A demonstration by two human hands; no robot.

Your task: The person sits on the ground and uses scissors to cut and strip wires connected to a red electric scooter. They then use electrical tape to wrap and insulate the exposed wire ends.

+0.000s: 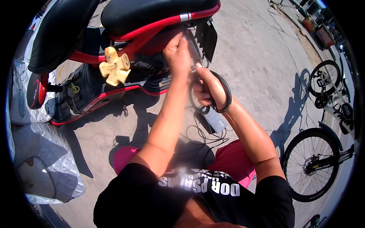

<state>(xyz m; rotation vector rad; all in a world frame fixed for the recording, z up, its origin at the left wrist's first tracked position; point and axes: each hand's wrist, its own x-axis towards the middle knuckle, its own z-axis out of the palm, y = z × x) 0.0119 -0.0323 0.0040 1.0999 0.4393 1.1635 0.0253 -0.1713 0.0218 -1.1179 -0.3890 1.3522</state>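
Note:
My right hand (211, 87) is closed around what look like scissors with large black loop handles (229, 93). One loop curves round the back of that hand. My left hand (178, 55) is closed in a pinch at the rear side of a red and black electric scooter (152, 32), just under its seat. Between the two hands runs a narrow greyish strip (194, 47); I cannot tell whether it is a blade or a separate piece. What my left fingers hold is hidden. Behind the strip hangs a black rear mudguard (210, 41).
A yellow lobed piece (115, 69) sits on the scooter's side. On the concrete below my hands lies a grey box (213, 121) with loose black cables (199, 140). A silver quilted cover (53, 159) is at the left. A bicycle (313, 165) lies within view at the right.

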